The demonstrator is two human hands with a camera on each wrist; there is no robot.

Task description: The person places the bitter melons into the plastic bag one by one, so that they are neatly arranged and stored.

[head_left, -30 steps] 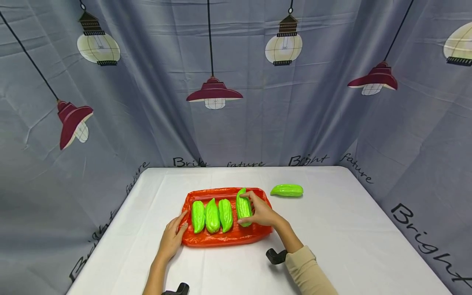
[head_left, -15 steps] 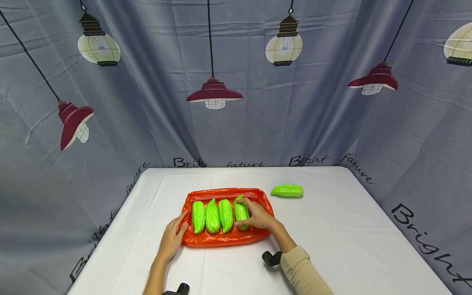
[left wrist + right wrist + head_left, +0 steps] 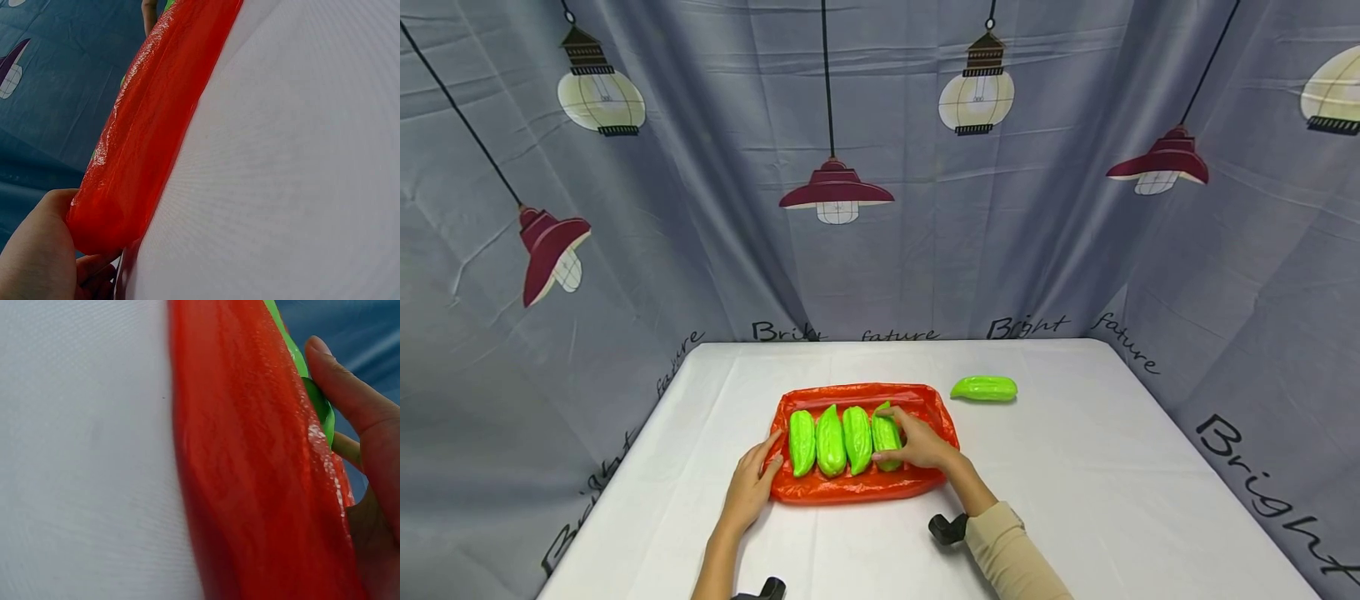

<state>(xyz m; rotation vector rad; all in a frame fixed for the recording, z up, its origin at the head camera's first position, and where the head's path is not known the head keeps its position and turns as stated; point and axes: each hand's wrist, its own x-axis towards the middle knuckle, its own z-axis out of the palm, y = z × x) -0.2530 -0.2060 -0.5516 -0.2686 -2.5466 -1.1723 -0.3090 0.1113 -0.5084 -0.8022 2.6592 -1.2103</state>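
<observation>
Four-sided and shiny, a red tray (image 3: 812, 493) holds several ridged green bitter melons side by side, including one bitter melon (image 3: 831, 442) near its middle. My right hand (image 3: 919, 442) holds the rightmost bitter melon (image 3: 886, 432) between thumb and fingers, over the tray floor. In the right wrist view the thumb lies along that bitter melon (image 3: 320, 406), and the tray wall (image 3: 250, 450) hides most of it. My left hand (image 3: 751, 477) grips the tray's left rim. The left wrist view shows that hand (image 3: 40, 250) around a tray corner (image 3: 103, 225).
Another bitter melon (image 3: 984, 388) lies on the white table (image 3: 1112, 500), to the right of the tray's far corner. A grey curtain (image 3: 880, 267) printed with lamps stands behind and on both sides. Black wrist mounts (image 3: 947, 529) are on the arms.
My right hand has moved left and slightly nearer with its bitter melon, bringing it beside the others in the tray. The left hand has stayed at the rim.
</observation>
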